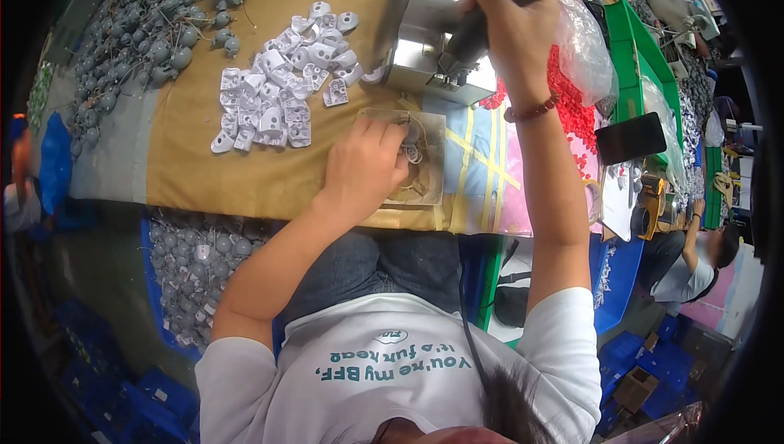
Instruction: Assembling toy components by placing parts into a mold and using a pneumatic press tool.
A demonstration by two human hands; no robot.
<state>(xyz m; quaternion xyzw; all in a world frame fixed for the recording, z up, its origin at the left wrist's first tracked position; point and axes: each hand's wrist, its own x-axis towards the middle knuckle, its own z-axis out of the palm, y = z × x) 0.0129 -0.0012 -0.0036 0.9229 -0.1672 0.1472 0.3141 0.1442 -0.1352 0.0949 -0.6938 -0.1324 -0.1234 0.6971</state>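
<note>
My left hand (363,162) is closed around a small grey part (415,132) with a pale looped wire (413,153). It presses over a clear square plate (431,187) lying near the table's front edge. My right hand (510,24) wraps round a thick black handle (467,38) of a shiny metal bench device (418,64). The handle slants down toward the device's base. Just left of the device lies a loose pile of white plastic parts with holes (282,89).
Grey ball-shaped parts with wires (163,28) heap up at the far left. More fill a blue bin (192,268) below the table's edge. Red pieces (572,109), a black phone (630,138) and a green tray (633,52) lie right. Another person (694,268) sits at the far right.
</note>
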